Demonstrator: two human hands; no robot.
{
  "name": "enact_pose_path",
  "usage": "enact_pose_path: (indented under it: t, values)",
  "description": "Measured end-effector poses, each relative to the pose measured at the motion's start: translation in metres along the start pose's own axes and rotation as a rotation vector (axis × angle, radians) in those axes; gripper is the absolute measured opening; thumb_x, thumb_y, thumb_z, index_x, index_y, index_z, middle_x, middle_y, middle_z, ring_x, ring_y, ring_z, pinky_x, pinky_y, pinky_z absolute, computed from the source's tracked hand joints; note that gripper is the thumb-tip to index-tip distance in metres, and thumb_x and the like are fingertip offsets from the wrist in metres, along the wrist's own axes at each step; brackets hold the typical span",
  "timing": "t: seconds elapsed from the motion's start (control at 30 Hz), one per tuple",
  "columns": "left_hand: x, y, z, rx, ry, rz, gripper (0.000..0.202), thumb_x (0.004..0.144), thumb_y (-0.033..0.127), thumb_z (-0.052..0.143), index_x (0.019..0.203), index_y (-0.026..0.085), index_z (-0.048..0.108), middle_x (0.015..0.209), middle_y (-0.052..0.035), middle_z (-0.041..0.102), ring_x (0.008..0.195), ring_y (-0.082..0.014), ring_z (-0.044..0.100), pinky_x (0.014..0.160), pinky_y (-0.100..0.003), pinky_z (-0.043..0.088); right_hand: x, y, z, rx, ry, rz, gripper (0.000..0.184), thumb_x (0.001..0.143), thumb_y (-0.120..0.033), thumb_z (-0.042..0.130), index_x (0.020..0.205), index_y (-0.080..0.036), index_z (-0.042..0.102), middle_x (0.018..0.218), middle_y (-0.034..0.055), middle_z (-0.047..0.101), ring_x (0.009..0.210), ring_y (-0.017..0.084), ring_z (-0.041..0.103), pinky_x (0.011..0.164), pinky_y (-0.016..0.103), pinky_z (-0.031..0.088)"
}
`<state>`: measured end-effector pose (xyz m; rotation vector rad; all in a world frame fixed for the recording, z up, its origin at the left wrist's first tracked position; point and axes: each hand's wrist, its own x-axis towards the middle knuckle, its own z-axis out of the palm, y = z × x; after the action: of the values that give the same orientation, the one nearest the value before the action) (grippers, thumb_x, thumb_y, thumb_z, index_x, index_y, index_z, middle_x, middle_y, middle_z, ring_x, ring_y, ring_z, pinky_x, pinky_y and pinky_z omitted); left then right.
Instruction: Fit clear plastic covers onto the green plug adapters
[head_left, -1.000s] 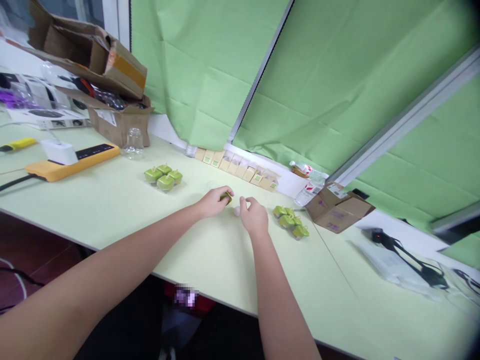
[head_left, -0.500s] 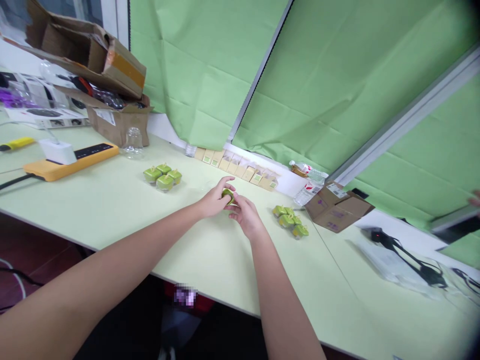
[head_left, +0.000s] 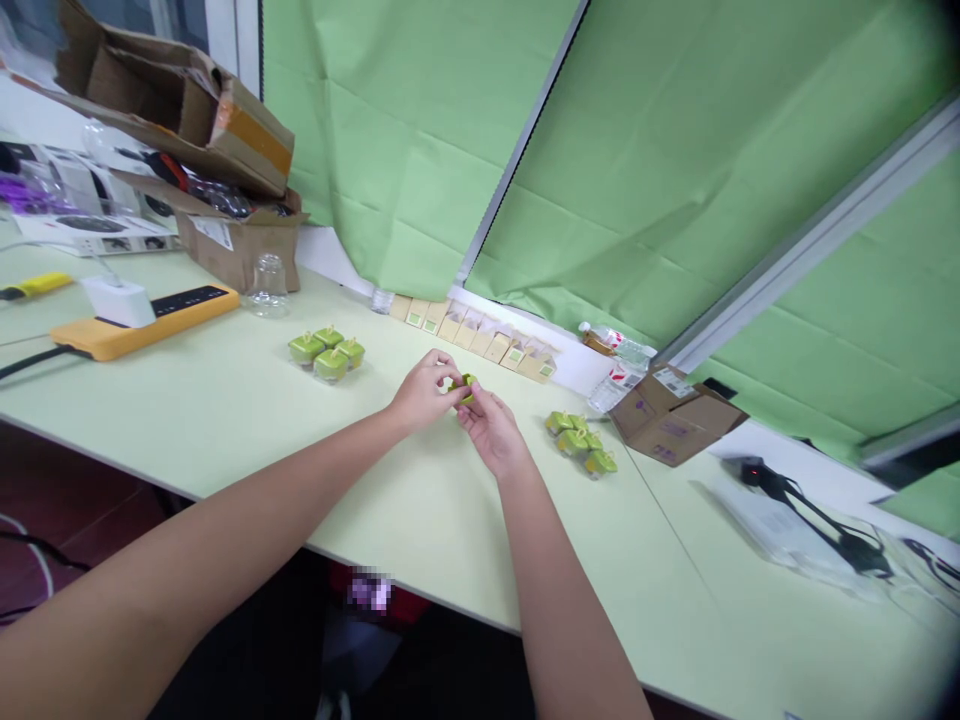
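Both my hands meet over the middle of the pale green table (head_left: 225, 420). My left hand (head_left: 424, 390) and my right hand (head_left: 491, 430) pinch one small green piece (head_left: 466, 385) between their fingertips, lifted slightly off the table. A cluster of small green pots with lids (head_left: 326, 353) stands to the left of my hands. Another group of similar green pieces (head_left: 581, 440) lies to the right.
A row of small tan boxes (head_left: 472, 335) lines the back edge under the green curtain (head_left: 637, 150). Cardboard boxes (head_left: 217, 160) pile at the back left beside a yellow power strip (head_left: 142, 315) and a clear jar (head_left: 268, 285). A small open carton (head_left: 675, 412) and a black cable (head_left: 817, 515) lie right.
My right hand has moved left from the table to join my left hand on the green piece, and both have lifted it slightly.
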<state>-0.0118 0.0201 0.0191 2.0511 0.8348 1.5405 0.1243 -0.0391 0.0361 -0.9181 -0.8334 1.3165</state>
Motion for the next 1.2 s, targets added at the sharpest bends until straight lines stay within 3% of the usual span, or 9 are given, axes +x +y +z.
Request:
enact_pose_path:
  t: [0.2,0.4,0.63,0.83,0.93,1.03,1.2]
  values:
    - [0.0,0.001,0.002,-0.052,-0.076,0.063,0.011,0.083,0.022,0.059,0.076,0.018,0.067,0.104,-0.0047,0.054,0.079,-0.0126,0.056,0.07,-0.027,0.048,0.001,0.002,-0.002,0.015,-0.002,0.015,0.026,0.067,-0.032,0.084,0.078,-0.019,0.065,0.073,-0.0007,0.068,0.068,0.01,0.062,0.063,0.021,0.05]
    - [0.0,0.005,0.004,-0.085,-0.107,0.115,0.009,0.082,0.012,0.053,0.078,0.017,0.061,0.103,-0.0059,0.055,0.082,-0.0135,0.058,0.071,-0.027,0.05,0.001,-0.001,-0.002,0.036,-0.106,0.011,0.02,0.07,-0.026,0.081,0.084,-0.019,0.068,0.077,-0.0021,0.066,0.068,0.008,0.059,0.065,0.019,0.049]
    - [-0.002,0.008,0.005,-0.074,-0.068,0.174,0.011,0.081,0.008,0.051,0.08,0.018,0.056,0.101,-0.0069,0.055,0.089,-0.0167,0.057,0.077,-0.03,0.049,0.0,-0.002,0.003,0.051,-0.131,-0.025,0.019,0.072,-0.022,0.079,0.087,-0.019,0.069,0.081,-0.001,0.067,0.072,0.009,0.06,0.07,0.02,0.05]
    - [-0.001,0.007,0.005,-0.032,-0.046,0.173,0.006,0.086,0.014,0.051,0.082,0.019,0.053,0.104,-0.009,0.056,0.098,-0.0194,0.057,0.08,-0.033,0.05,0.001,-0.006,0.001,0.076,-0.072,-0.032,0.018,0.072,-0.022,0.078,0.086,-0.019,0.069,0.081,0.0002,0.068,0.07,0.008,0.06,0.064,0.017,0.051]
    - [0.0,0.003,0.003,-0.052,-0.014,0.131,0.004,0.089,0.019,0.05,0.086,0.02,0.051,0.106,-0.0092,0.06,0.101,-0.02,0.059,0.078,-0.033,0.049,0.004,-0.01,-0.007,0.096,0.029,-0.029,0.016,0.072,-0.022,0.077,0.086,-0.019,0.069,0.081,0.0018,0.069,0.067,0.009,0.06,0.061,0.018,0.051]
    - [0.003,-0.001,-0.002,-0.083,0.04,-0.01,0.005,0.092,0.023,0.047,0.09,0.02,0.049,0.101,-0.0077,0.065,0.092,-0.0185,0.063,0.071,-0.03,0.048,0.008,-0.014,-0.015,0.122,0.143,-0.052,0.012,0.073,-0.021,0.075,0.082,-0.019,0.067,0.081,0.0025,0.069,0.067,0.009,0.06,0.059,0.018,0.052]
    - [0.004,-0.002,-0.006,-0.083,0.045,-0.106,0.008,0.092,0.027,0.049,0.086,0.02,0.049,0.085,-0.0044,0.066,0.08,-0.0167,0.064,0.064,-0.027,0.046,0.008,-0.012,-0.016,0.117,0.131,-0.031,0.012,0.073,-0.022,0.075,0.082,-0.019,0.067,0.08,0.0029,0.07,0.067,0.01,0.06,0.062,0.02,0.052]
